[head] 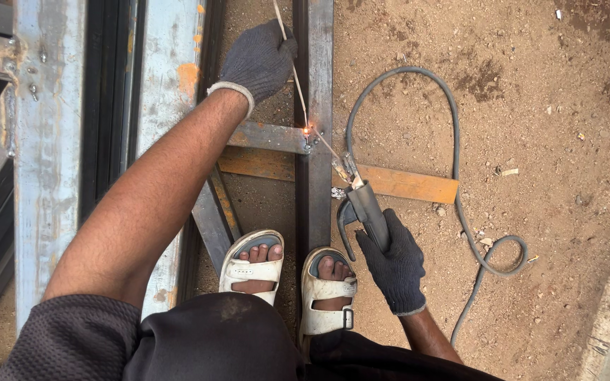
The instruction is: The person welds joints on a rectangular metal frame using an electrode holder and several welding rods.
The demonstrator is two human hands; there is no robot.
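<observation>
Fingers (390, 243) of the right hand (395, 267), in a dark knit glove, are wrapped tight around the grip of the holder (367, 204). Fingers of the left hand (257, 60), in a grey glove with a pale cuff, are curled over the rod (292, 67); whether they pinch it or only steady it cannot be told.

Holder: grey, pistol-shaped, tilted up and to the left, just right of the upright bar (313, 106). Its clamp end grips a second thin electrode (327, 147) that slants to the joint.

Spark (307, 130): small orange glow where the electrode tip meets the joint of the upright bar and the cross bar (266, 135).

Rod: thin, pale, running from the left hand down toward the spark.

Cable (453, 141): grey, leaving the holder, rising in a tall loop over the dirt (531, 106), then curling into a small loop at lower right.

Upright bar: dark steel, running from the top edge down between the feet. Cross bar: grey, rust-flecked, touching the upright bar at the spark.

Orange strip (407, 185): flat, lying across under the upright bar.

Sandals (252, 270): pale, strapped, one on each side of the upright bar's lower end; the right one partly rests on it.

Frames (47, 141): grey and dark steel sections, stacked along the left side, with orange rust patches.

Dirt: brown, pebbled, with small scraps scattered at right.
</observation>
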